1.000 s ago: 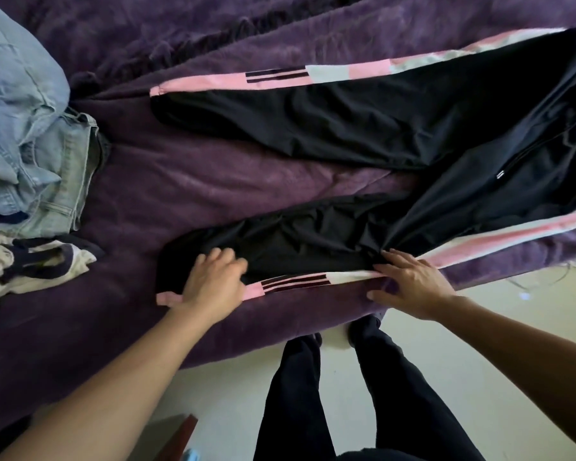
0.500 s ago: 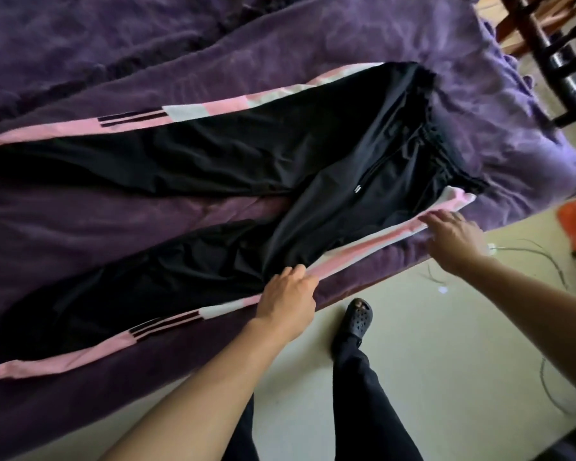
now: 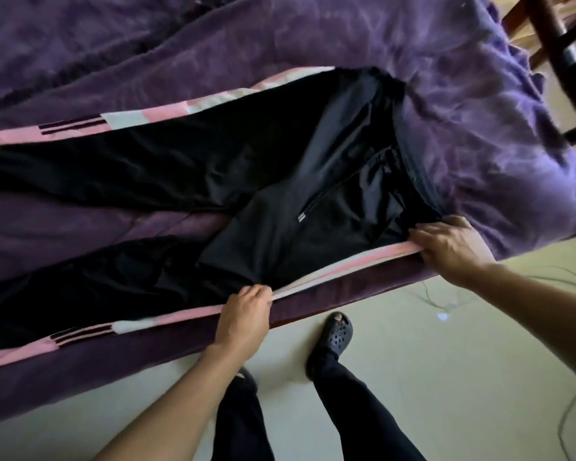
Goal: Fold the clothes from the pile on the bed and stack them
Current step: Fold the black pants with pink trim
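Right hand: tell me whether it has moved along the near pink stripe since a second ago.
Yes. The right hand slid along the stripe from the knee to the waistband.

Pale floor (image 3: 446, 377), dark wooden chair (image 3: 566, 51) top right

Person's forearms are bare, no sleeves in view, no rings or watch visible on left hand (image 3: 245, 319) or right hand (image 3: 453, 249). Black trousers (image 3: 356, 407) on both legs. Black perforated clog (image 3: 336, 332), open toe, below the trousers' right leg; other foot mostly hidden.
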`<state>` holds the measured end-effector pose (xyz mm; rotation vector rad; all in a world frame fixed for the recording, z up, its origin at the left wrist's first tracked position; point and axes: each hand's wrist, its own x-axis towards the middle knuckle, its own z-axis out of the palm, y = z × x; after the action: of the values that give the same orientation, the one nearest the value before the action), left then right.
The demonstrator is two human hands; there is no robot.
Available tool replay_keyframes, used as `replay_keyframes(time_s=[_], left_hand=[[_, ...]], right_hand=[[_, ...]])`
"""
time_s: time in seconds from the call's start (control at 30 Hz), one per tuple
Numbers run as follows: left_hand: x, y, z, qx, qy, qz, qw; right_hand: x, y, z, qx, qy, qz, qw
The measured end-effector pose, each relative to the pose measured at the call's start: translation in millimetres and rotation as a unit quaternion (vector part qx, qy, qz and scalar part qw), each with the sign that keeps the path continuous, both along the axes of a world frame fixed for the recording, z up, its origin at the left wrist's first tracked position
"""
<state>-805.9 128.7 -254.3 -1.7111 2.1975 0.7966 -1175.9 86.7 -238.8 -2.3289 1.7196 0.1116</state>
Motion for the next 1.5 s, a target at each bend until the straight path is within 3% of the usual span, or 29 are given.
replay_keyframes(time_s=[0.17,0.37,0.57,0.7,0.9,1.07,1.2,1.27,1.4,1.5], left_hand=[[18,-20,31,0.035,0.02,0.065,0.997],[59,-120,64,-0.035,0.164,0.204,0.964],[105,-244,74,-0.1,0.141,0.274,0.946],[112,-323,44,-0.103,0.105,0.261,0.954],[86,-387,-29,-0.085,0.055,0.268,0.958],[68,-388,-74,-0.119,-0.013,0.286,0.951],[71,-379,-64,-0.128,-0.018,0.271,0.954],[85,-369,-47,-0.125,-0.022,0.251,0.96],[136,-322,-8,-0.128,-0.028,0.277,0.952],[183,-266,11,-0.123,-0.038,0.285,0.95]], right_hand=[[-17,-23,25,0.015,-0.017,0.03,0.999],[2,-116,58,0.031,-0.105,-0.121,0.987],[32,-237,73,0.042,-0.183,-0.186,0.964],[48,-294,44,0.028,-0.156,-0.247,0.956],[41,-306,-24,0.05,-0.012,-0.333,0.941],[49,-295,-63,0.05,0.041,-0.333,0.941],[53,-303,-50,0.068,0.109,-0.311,0.942],[64,-308,-31,0.027,0.124,-0.283,0.951],[122,-309,4,-0.083,0.041,-0.17,0.981],[197,-296,16,-0.072,-0.057,-0.083,0.992]])
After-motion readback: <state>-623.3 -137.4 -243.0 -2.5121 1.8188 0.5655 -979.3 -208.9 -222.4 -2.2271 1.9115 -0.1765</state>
